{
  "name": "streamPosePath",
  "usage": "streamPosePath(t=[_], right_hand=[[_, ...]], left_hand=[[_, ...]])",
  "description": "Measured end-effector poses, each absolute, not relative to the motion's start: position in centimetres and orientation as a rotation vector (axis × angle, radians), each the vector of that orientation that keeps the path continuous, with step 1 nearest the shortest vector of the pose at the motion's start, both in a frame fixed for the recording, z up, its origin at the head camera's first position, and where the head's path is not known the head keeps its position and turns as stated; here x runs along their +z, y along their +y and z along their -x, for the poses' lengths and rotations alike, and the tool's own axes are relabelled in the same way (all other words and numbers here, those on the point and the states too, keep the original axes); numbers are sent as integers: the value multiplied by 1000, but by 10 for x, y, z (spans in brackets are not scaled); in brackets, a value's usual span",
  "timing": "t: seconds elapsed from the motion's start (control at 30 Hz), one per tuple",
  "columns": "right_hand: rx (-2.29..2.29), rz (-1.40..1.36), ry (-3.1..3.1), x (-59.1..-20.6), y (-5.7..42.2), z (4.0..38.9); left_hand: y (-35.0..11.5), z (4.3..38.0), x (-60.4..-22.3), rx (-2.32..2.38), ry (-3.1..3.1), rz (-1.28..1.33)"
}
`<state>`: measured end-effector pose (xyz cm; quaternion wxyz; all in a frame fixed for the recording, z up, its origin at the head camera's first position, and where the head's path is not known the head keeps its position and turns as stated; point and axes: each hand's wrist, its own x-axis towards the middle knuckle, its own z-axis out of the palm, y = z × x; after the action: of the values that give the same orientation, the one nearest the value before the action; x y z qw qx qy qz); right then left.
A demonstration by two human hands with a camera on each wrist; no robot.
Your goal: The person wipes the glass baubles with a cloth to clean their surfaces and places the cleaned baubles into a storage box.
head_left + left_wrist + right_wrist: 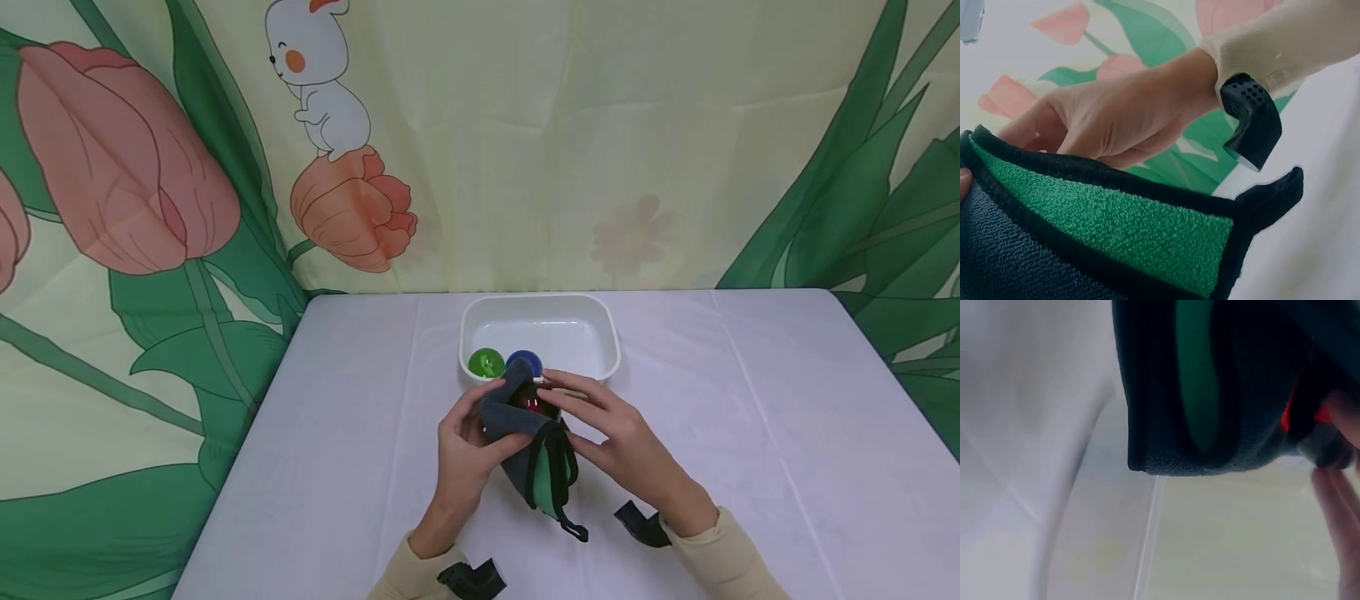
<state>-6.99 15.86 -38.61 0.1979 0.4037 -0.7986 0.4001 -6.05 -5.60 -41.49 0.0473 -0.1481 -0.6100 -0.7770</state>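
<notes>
My left hand [468,450] grips a folded cloth [517,417], dark blue-grey on one face and green on the other, with black edging and a hanging loop. A shiny ball [531,404] with red and dark parts sits in the fold, mostly hidden. On the cloth's right side, my right hand [615,429] holds the ball with bent fingers. The left wrist view shows the right hand [1122,115] behind the cloth's green face [1104,219]. In the right wrist view, fingers [1335,506] touch the partly covered ball [1325,444] at the right edge.
Just beyond the hands stands a white tray [540,302], with a green ball [486,362] and a blue ball [525,360] at its near left. A white cloth [360,433] covers the table. Behind it hangs a flowered curtain [525,167].
</notes>
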Motion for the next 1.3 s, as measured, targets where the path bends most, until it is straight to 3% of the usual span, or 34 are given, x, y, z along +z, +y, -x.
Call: streamPosePath(t=[0.63, 0.97, 1.3], right_hand=[[1103, -1149, -2161, -388, 155, 71], [1441, -898, -2276, -389, 151, 67], [1387, -1020, -2343, -386, 160, 70]], left_hand=[[-56, 63, -417, -2370, -1885, 443], [-56, 62, -418, -2368, -1894, 475], [-55, 62, -417, -2391, -1915, 383]])
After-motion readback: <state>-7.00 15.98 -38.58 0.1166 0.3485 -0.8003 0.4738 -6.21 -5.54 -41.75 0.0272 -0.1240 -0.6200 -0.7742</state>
